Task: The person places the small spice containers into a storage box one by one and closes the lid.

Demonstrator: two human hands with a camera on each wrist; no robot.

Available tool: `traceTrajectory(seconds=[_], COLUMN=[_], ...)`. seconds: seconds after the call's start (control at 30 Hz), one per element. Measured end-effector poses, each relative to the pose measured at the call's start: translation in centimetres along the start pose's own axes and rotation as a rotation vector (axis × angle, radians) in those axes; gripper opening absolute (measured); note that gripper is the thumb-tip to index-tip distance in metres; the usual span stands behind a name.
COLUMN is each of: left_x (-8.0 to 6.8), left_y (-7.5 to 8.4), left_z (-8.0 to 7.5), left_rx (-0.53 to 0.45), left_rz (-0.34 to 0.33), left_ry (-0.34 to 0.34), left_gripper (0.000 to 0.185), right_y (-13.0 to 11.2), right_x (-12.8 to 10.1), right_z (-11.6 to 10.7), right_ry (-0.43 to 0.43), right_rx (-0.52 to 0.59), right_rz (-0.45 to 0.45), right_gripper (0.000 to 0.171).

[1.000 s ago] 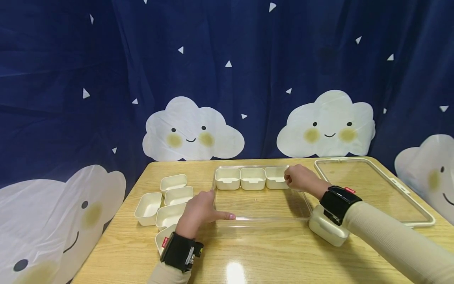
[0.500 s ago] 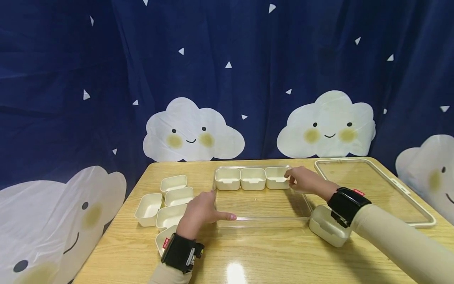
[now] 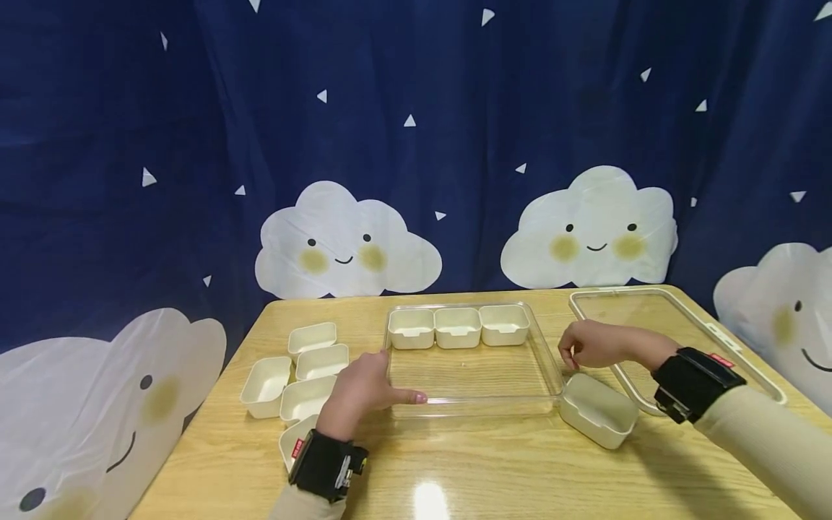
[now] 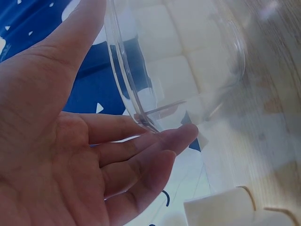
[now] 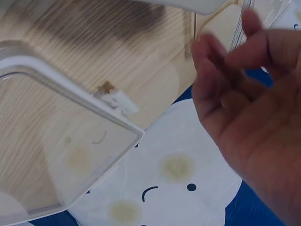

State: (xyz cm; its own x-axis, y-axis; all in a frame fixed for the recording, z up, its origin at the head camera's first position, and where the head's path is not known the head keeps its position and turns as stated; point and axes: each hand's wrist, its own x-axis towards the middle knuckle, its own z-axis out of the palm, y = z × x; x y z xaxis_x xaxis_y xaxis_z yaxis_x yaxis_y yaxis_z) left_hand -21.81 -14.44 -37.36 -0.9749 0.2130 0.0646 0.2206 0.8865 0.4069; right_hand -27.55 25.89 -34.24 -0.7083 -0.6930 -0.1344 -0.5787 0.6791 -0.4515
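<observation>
My left hand [image 3: 365,390] lies at the front left corner of a clear plastic box [image 3: 474,408]. Its thumb stretches along the front wall and its loosely bent fingers [image 4: 141,165] touch the corner in the left wrist view. Three cream bins [image 3: 412,328] stand in a row along the box's back wall. My right hand [image 3: 601,343] hovers to the right of the box with fingers loosely curled and nothing held. Just below it a loose cream bin [image 3: 598,410] sits on the table, turned at an angle near the box's front right corner.
Several more cream bins [image 3: 323,361] stand left of the box, one partly hidden by my left wrist. A clear lid with a white frame [image 3: 721,336] lies on the wooden table [image 3: 494,469] at the right. A dark blue curtain [image 3: 364,87] hangs behind.
My right hand has moved right, away from the rightmost bin in the box, to above the loose bin. My left hand stays at the box corner. The head view has shifted slightly.
</observation>
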Motion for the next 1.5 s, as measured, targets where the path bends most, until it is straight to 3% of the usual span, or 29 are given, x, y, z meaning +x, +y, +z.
traceTrajectory(seconds=[0.13, 0.3, 0.47, 0.67, 0.73, 0.9, 1.03, 1.3, 1.5], left_x=[-0.1, -0.2, -0.2, -0.1, 0.0, 0.0, 0.0, 0.0, 0.1], left_y=[0.0, -0.2, -0.2, -0.2, -0.2, -0.2, -0.3, -0.3, -0.3], left_z=[0.0, 0.1, 0.1, 0.1, 0.1, 0.1, 0.2, 0.4, 0.3], left_rx=[-0.017, -0.025, -0.023, -0.017, -0.015, -0.006, -0.012, -0.023, -0.007], left_rz=[0.000, 0.016, 0.027, 0.020, 0.014, 0.009, 0.006, 0.005, 0.000], left_ry=[0.000, 0.008, 0.009, 0.008, 0.009, 0.012, 0.009, 0.007, 0.001], left_gripper=[0.097, 0.098, 0.097, 0.097, 0.099, 0.104, 0.103, 0.100, 0.104], right_y=[0.1, -0.1, 0.1, 0.4, 0.3, 0.1, 0.0, 0.3, 0.9], right_x=[-0.8, -1.3, -1.4, -1.0, -1.0, -1.1, -1.3, -1.8, -2.0], right_z=[0.2, 0.5, 0.4, 0.4, 0.4, 0.4, 0.5, 0.6, 0.8], right_ry=[-0.090, -0.080, -0.021, 0.073, 0.095, 0.089, 0.067, 0.092, 0.170], right_rx=[0.067, 0.048, -0.053, -0.236, -0.253, -0.232, -0.198, -0.223, -0.259], right_rz=[0.018, 0.032, 0.056, 0.042, 0.065, 0.198, 0.246, 0.197, 0.159], right_gripper=[0.032, 0.024, 0.025, 0.013, 0.021, 0.061, 0.071, 0.060, 0.046])
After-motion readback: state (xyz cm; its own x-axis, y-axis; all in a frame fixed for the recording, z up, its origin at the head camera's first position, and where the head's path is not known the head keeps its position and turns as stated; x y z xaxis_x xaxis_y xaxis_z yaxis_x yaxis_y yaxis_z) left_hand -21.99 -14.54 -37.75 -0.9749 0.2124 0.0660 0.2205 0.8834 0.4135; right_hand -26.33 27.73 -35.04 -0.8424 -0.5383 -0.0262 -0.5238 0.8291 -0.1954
